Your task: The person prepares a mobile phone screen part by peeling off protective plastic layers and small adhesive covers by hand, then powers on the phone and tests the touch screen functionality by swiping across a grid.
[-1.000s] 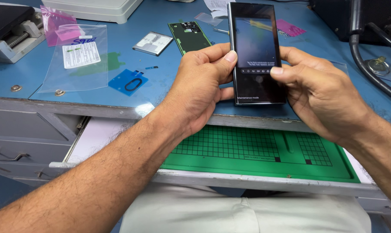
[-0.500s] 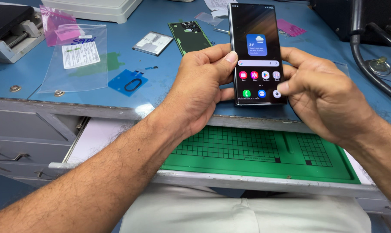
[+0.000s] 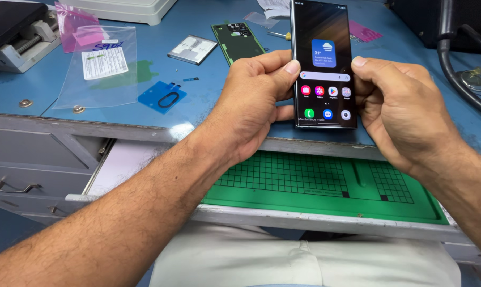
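The right hand point(image 3: 405, 109) has slid up the lit phone point(image 3: 321, 64), both it and the left hand point(image 3: 253, 103) gripping its edges for a screen check.

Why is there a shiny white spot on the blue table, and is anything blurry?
Head view: a lamp's glare makes the pale patch on the blue table near its front edge; the phone screen glows brightly and stays sharp between the left hand and right hand; nothing looks blurred, though edges bend slightly.
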